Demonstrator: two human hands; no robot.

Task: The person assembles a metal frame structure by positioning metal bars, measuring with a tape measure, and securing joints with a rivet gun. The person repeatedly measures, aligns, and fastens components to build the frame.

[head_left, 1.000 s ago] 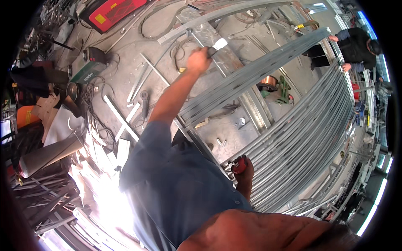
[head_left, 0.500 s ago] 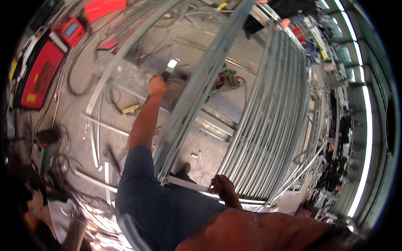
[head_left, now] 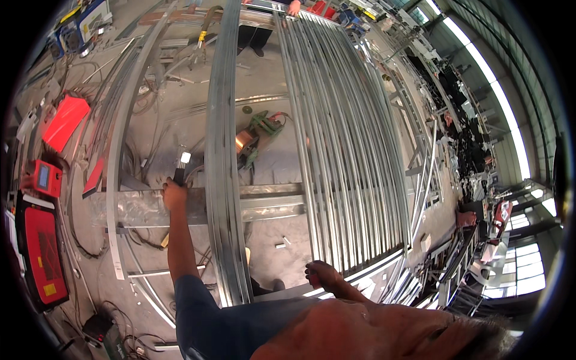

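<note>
My left hand [head_left: 174, 194] is closed round the black handle of a short tool [head_left: 180, 175] with a bright, squarish end; its exact kind is unclear. It is over a flat metal beam, left of long grey steel channels [head_left: 223, 150]. At the lower middle, my right hand [head_left: 324, 274] is curled round a small red-and-black object [head_left: 314, 278], mostly hidden by the fingers. That hand is beside the near end of a row of parallel steel tubes [head_left: 345, 150]. A green machine [head_left: 259, 137] lies between the channels and the tubes.
Red equipment [head_left: 41, 252] and a red box with a screen [head_left: 47, 178] stand at the left. Cables and loose metal strips [head_left: 147, 300] lie on the floor. Another person's hand [head_left: 294, 7] and dark boots [head_left: 252, 39] show at the far end.
The view has turned, so the channels and tubes now run more upright in the picture. My left hand appears lower and farther left, still gripping the black-handled tool.
</note>
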